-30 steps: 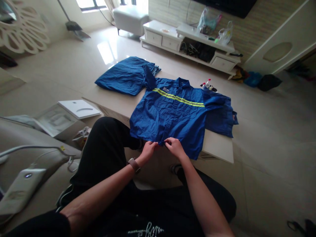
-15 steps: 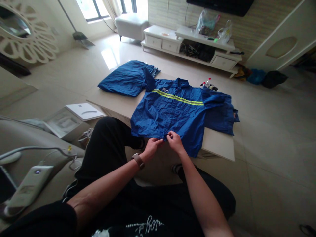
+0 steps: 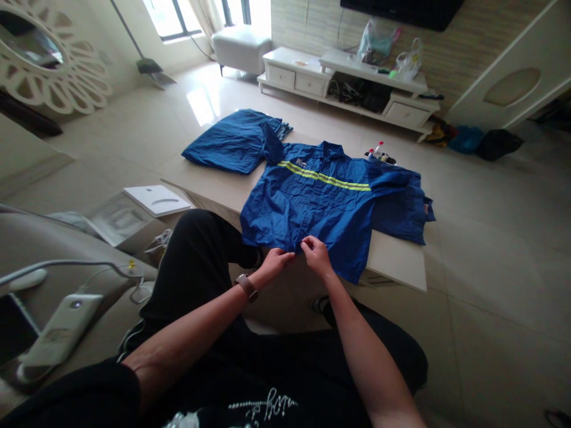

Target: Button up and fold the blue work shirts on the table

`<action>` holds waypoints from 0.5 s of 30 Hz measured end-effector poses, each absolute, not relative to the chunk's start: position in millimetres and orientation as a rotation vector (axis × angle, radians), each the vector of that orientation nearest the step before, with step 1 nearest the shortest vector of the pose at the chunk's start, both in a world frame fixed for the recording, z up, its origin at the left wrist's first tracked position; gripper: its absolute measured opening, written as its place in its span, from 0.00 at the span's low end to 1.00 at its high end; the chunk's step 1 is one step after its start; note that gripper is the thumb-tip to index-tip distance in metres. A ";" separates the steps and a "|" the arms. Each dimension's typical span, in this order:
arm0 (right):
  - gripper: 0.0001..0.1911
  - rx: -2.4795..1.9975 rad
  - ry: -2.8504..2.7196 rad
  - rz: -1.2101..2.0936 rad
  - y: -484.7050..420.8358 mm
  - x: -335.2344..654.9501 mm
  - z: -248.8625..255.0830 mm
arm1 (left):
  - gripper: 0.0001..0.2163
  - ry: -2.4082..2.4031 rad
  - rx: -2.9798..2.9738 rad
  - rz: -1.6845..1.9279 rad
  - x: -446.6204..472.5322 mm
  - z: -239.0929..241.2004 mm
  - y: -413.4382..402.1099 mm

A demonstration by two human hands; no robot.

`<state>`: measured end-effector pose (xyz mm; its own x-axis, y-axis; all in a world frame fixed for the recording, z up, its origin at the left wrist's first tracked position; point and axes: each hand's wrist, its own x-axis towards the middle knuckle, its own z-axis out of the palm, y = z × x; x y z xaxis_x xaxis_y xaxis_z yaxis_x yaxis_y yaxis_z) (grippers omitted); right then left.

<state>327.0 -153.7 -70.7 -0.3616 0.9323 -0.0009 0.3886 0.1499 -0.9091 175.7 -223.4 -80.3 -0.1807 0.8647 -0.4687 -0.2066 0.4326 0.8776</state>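
Blue work jacket (image 3: 312,205) laid out front side up across a low pale table (image 3: 399,264), collar pointed away from the wearer, hem hung over the near edge. Chest crossed by a yellow-and-grey reflective stripe (image 3: 323,176); a small pale emblem (image 3: 301,162) is seen above it, lettering too small to be read.

Hem gripped near the middle of the front by both hands, set close together. Cloth is pinched between thumb and fingers of the left hand (image 3: 272,266); the front edge just beside it is pinched by the right hand (image 3: 316,255). Whether a button is held there cannot be told. A brown-strapped watch (image 3: 247,287) is worn on the left wrist.

Table's far left end covered by a heap of blue clothing (image 3: 225,142), touched by one jacket sleeve; a second blue garment (image 3: 399,208) is partly covered by the other sleeve, on the right. Red-capped bottles (image 3: 379,150) are noted behind that garment. A white laptop box (image 3: 157,200) is seen left of the knee.
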 end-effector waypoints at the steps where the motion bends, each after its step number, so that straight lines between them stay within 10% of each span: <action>1: 0.13 -1.238 -1.833 1.227 -153.9 326.7 -70.2 | 0.16 1.457 0.601 1.083 175.4 -81.2 -223.7; 15: 0.17 -1.080 -1.700 1.731 -145.7 332.9 -60.5 | 0.08 1.507 0.522 1.147 182.2 -77.9 -211.1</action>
